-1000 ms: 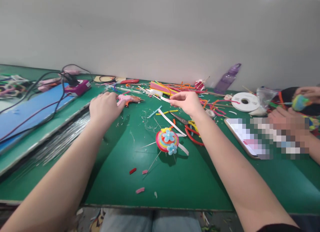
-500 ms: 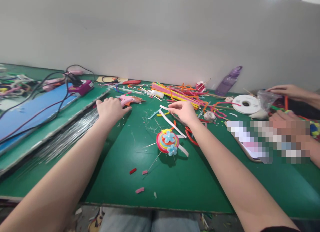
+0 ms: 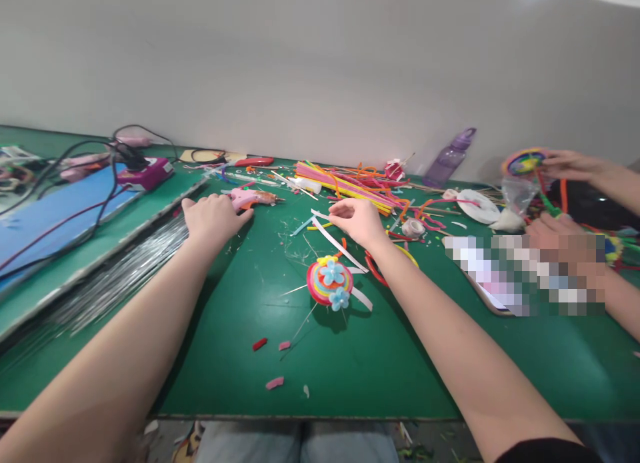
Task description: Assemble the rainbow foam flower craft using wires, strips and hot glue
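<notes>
My left hand rests knuckles-up on the green table, its curled fingers on the handle of a pink hot-glue gun. My right hand hovers over the table's middle, its fingers pinched on the end of a white paper strip that trails down toward me. Just below it lies a round multicoloured pipe-cleaner disc with two light-blue flowers on it.
A heap of coloured pipe cleaners lies at the back, red scissors by my right wrist. A purple bottle, white tape roll and phone sit right, where another person's hands work. Cables and a blue board are left.
My right hand has drawn back toward me with the white strip. My left hand has stayed by the glue gun. The other person has raised a round colourful piece at the right.
</notes>
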